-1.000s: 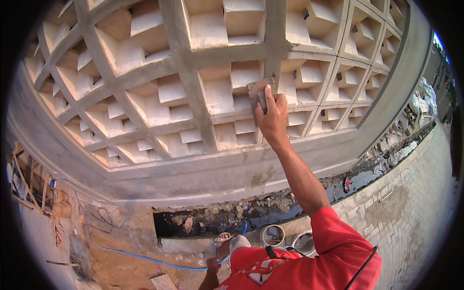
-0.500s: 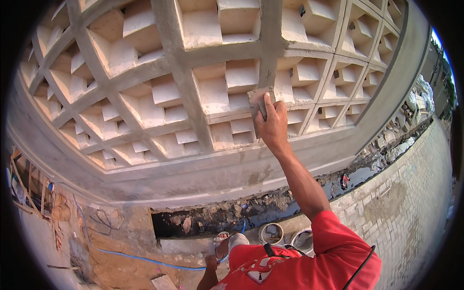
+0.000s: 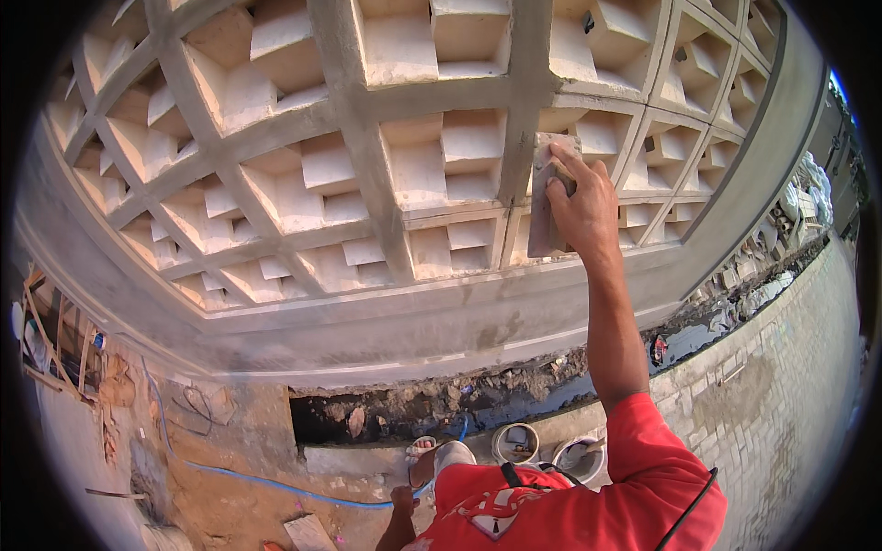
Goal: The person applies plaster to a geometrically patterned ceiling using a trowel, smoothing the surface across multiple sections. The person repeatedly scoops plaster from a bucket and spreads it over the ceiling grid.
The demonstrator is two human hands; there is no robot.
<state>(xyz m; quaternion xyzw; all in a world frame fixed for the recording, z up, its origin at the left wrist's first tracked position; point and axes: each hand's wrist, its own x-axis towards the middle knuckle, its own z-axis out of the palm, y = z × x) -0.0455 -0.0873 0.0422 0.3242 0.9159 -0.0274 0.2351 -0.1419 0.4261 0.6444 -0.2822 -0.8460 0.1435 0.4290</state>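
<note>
My right hand (image 3: pixel 586 207) is closed around the handle of a flat rectangular plastering trowel (image 3: pixel 543 225). The trowel's blade stands upright in front of a block in the lower part of a pale breeze-block wall (image 3: pixel 432 174), beside a mortar-grey upright joint. From here I cannot tell whether the blade touches the wall. Down by my leg hangs my left hand (image 3: pixel 404 499), low and small in view, near a blue hose (image 3: pixel 276 477). Its fingers are too hidden to show whether they hold anything.
Beneath the wall runs a ditch with dark water (image 3: pixel 542 399). Two buckets stand at its near edge: one bucket (image 3: pixel 501 447) and another with grey contents (image 3: pixel 597 468). Brick paving (image 3: pixel 763 386) spreads at right. Wooden pieces (image 3: pixel 55 349) lean at far left.
My right hand has moved the trowel to the right, from over the grey upright joint to beside it. My left hand has barely moved.
</note>
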